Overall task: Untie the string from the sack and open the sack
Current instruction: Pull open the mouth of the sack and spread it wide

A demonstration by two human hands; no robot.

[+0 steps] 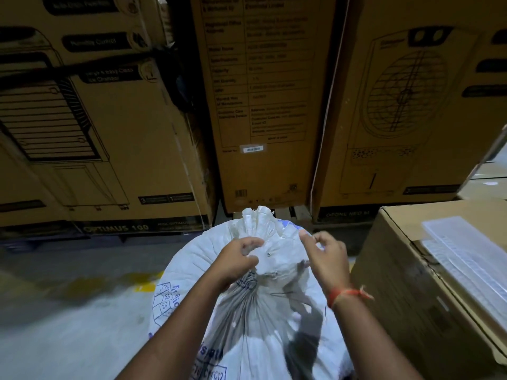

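Note:
A white woven sack with blue print stands in front of me, its neck gathered into a bunch that sticks up. My left hand is closed around the gathered neck just below the bunch. My right hand hovers at the right side of the neck, thumb and forefinger pinched close together; a thin string between them is too faint to make out. A red thread band sits on my right wrist.
Tall cardboard cartons with printed labels stand in a row right behind the sack. A brown carton with a white plastic grille on top is at my right. Grey concrete floor with yellow paint marks lies to the left.

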